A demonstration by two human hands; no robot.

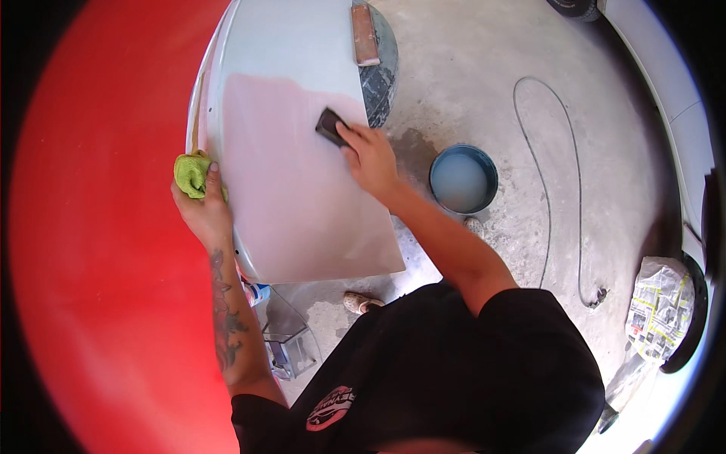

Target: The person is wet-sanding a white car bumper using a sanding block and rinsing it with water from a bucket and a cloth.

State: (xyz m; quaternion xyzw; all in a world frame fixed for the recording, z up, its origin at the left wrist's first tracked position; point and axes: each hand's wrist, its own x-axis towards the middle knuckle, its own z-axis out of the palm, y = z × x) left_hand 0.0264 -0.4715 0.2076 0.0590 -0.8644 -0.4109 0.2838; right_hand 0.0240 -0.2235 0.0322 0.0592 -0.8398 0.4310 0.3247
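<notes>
A car body panel (302, 204) lies in front of me, white at its far end and covered with a dull pinkish film over the nearer part. My right hand (370, 159) grips a small dark sanding block (331, 127), which rests on the panel near its right edge. At the panel's left edge, my left hand (203, 204) holds a crumpled lime-green cloth (193, 174), fingers partly hidden behind it.
A round stand top (382, 83) shows under the panel, with a long reddish-brown block (365, 34) on it. Cloudy water fills a bucket (463, 179) on the concrete floor. A thin hose (575, 151) loops farther right. Large red bodywork (113, 227) stands at left.
</notes>
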